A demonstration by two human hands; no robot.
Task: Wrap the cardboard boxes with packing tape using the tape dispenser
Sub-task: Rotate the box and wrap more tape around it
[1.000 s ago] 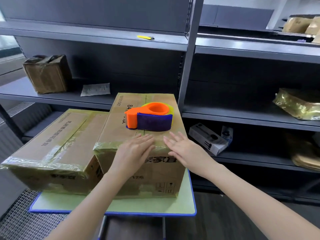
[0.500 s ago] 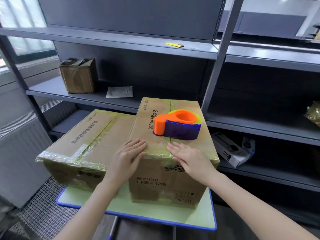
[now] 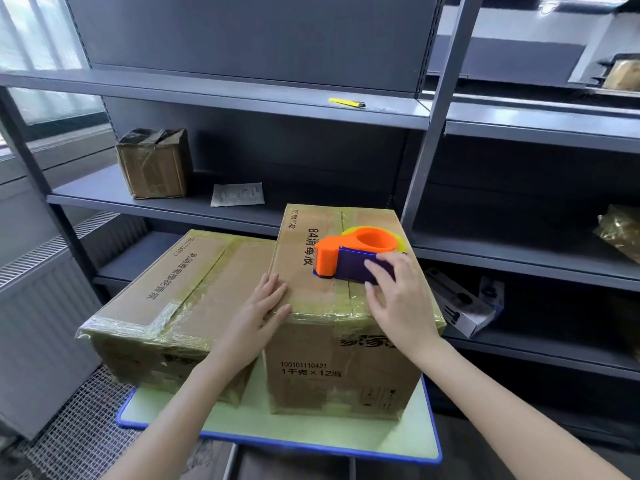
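A person's left hand (image 3: pixel 263 313) lies flat, fingers straight and close together, on the near left corner of a tall cardboard box (image 3: pixel 332 368). The right hand (image 3: pixel 398 299) reaches with spread fingers, its tips resting on the purple side of a tape dispenser (image 3: pixel 346 256), the thumb held apart over the box top and not closed round anything. The dispenser, smooth plastic with an orange ring-shaped hub and a blocky orange front, sits on top of the tall box, toward its far right side.

The box is plain brown board printed with dark characters and numbers. Glossy, yellowish clear tape wrinkles along its top edges and centre seam. A second, lower box (image 3: pixel 180 292) stands touching its left side, banded in the same crinkled tape. Both rest on a small table (image 3: pixel 311 441) with a pale green top and a blue rim.

Behind rises grey metal shelving (image 3: pixel 242 102). A yellow cutter (image 3: pixel 346 102) lies on an upper shelf. A small, crumpled taped carton (image 3: pixel 154 164) and a paper slip (image 3: pixel 237 195) lie on the shelf below. To the right, a white and black package (image 3: pixel 464 310) sits on a lower shelf, partly hidden by the right hand's box corner, and a parcel in shiny gold film (image 3: pixel 620 233) shows at the frame's edge. A metal grate floor (image 3: pixel 76 427) and a ribbed grey radiator (image 3: pixel 41 306) fill the left, beneath a bright window (image 3: pixel 41 64).
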